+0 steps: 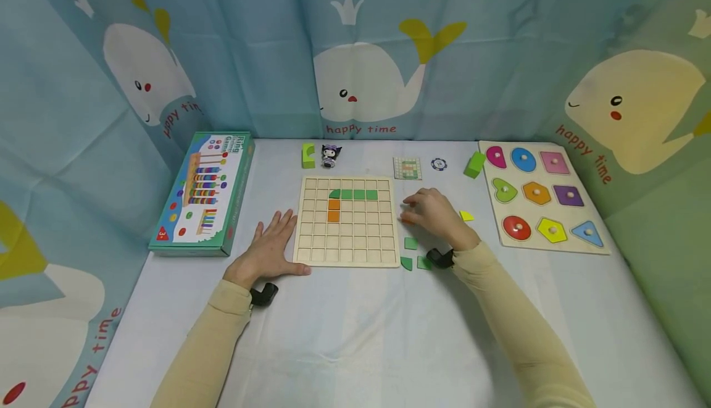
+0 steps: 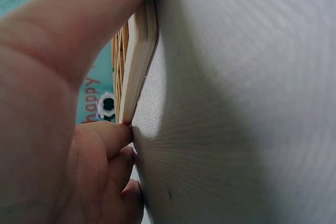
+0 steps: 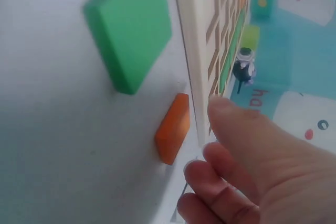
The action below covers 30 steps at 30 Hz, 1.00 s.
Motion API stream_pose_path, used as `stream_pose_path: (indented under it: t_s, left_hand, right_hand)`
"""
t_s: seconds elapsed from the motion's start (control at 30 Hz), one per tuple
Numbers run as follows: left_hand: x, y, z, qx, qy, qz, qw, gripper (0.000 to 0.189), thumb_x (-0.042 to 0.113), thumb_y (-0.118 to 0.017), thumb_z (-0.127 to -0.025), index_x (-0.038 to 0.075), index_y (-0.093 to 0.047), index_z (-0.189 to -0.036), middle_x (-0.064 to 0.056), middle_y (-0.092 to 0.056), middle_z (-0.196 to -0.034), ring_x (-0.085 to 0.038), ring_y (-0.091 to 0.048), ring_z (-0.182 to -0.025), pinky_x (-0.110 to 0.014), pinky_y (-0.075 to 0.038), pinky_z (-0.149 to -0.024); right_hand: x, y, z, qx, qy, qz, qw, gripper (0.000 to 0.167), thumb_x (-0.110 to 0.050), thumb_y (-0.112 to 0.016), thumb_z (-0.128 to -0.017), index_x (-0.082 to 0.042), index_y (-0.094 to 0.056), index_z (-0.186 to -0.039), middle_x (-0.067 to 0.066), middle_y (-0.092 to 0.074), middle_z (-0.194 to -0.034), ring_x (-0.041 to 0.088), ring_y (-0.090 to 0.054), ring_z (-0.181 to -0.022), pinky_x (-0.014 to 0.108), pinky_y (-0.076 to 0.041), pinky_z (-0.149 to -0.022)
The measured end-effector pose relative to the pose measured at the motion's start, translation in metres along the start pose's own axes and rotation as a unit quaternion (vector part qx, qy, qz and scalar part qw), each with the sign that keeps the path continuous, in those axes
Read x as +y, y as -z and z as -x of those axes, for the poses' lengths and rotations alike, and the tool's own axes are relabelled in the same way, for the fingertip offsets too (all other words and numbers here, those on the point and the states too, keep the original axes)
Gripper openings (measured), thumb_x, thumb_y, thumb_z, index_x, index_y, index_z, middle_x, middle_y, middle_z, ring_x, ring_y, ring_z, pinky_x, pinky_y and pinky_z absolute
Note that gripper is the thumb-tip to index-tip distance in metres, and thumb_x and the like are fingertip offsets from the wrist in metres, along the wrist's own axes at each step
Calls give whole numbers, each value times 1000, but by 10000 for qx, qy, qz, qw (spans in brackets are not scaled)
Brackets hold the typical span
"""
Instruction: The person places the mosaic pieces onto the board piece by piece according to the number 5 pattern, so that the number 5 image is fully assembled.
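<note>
Your left hand (image 1: 265, 249) lay spread, palm down, with its index finger and thumb at the left edge and near-left corner of the grid board (image 1: 347, 241). Your right hand (image 1: 436, 212) was just off the board's right edge, fingers bent, thumb apart from them, with nothing visibly pinched. The board lay between your hands.

The work looked to be in its early part: most cells were bare. Set in place were a green quarter-round piece (image 1: 334, 194), a row of three green squares (image 1: 359, 194) and two orange squares (image 1: 333, 210). Left outside it were an orange tile (image 3: 176, 129) near your right fingertips but apart from them, two loose green squares (image 1: 410, 243) and a loose green quarter-round (image 1: 407, 263) on your side of that hand, and a yellow triangle (image 1: 466, 216) to its right. Beyond that hand, a small card (image 1: 408, 168) showed a coloured grid, too fine to compare.

The board sat square to you, its wider side seemingly running from hand to hand. The green row ran along that line; the orange pair came toward you from the curved piece, whose round side faced outward, far and left. Foreshortening hid any long axis of the orange tile.
</note>
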State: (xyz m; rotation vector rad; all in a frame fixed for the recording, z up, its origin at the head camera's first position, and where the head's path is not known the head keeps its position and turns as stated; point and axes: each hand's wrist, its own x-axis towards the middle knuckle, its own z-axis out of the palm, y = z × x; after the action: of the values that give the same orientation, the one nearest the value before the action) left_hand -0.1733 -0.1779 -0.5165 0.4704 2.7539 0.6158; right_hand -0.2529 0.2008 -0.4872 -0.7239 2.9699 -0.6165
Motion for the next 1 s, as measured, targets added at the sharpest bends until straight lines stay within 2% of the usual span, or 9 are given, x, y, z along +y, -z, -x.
stream_pose_path:
  t_s: [0.13, 0.33, 0.7, 1.0]
  left_hand:
    - [0, -1, 0, 11, -6, -7, 10000, 126, 66, -78, -67, 1, -15, -156, -13, -5, -162, -32, 2, -147, -60, 4, -112]
    - [-2, -2, -2, 1, -17, -21, 10000, 127, 68, -77, -67, 2, -15, -156, -12, -4, -162, -31, 3, -147, -59, 4, -112]
    - [-2, -1, -1, 15, -19, 13, 10000, 126, 66, -78, -67, 1, -15, -156, -12, -5, -162, -32, 3, -147, -60, 4, -112]
    - [-1, 1, 1, -3, -18, 13, 10000, 126, 65, -78, -68, 0, -15, -155, -13, -4, -162, -32, 3, -147, -60, 4, -112]
  right_hand:
    - [2, 0, 5, -122, -103, 8, 9999, 40, -23, -80, -83, 4, -71, -110, 13, -65, -98, 31, -54, -94, 46, -45, -82]
    - [6, -3, 10, -217, -308, 97, 9992, 38, -22, -81, -82, 2, -72, -110, 12, -65, -102, 32, -53, -101, 48, -44, -86]
    - [3, -9, 11, -5, -241, 334, 9992, 29, -23, -79, -84, -1, -74, -102, 11, -64, -100, 30, -53, -93, 45, -44, -78]
    - [4, -11, 13, 163, -265, 251, 9992, 28, -22, -77, -86, 0, -72, -103, 12, -67, -102, 31, -55, -97, 47, -44, -83]
